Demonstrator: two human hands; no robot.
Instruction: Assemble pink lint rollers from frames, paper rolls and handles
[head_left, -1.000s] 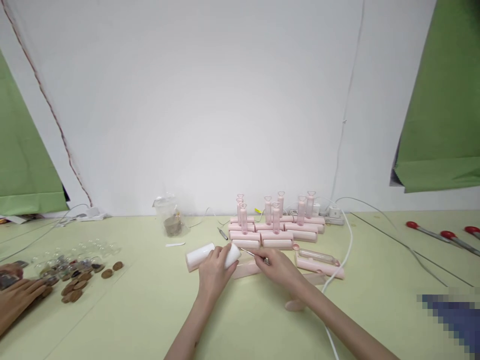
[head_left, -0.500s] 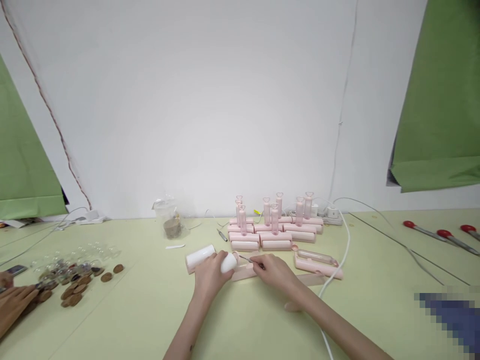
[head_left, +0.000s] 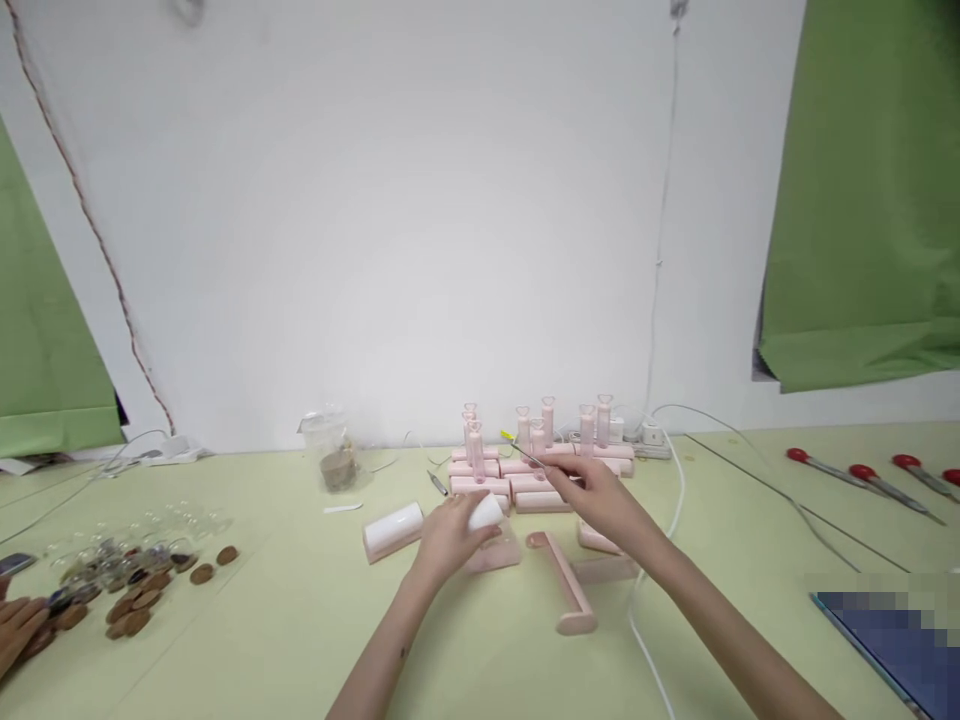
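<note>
My left hand (head_left: 450,535) wraps a white roll (head_left: 487,512) just in front of the pink rollers (head_left: 544,500); my right hand (head_left: 592,487) grips a slim metal tool (head_left: 529,456), its tip apart from the roll. I judge the roll light and slightly soft, best held lightly around its curved side; the tool seems stiff, slick, surest gripped along its shank.

The held roll (head_left: 487,512) is white, the bracket (head_left: 568,578) pink, the table (head_left: 465,655) yellow-green.
</note>
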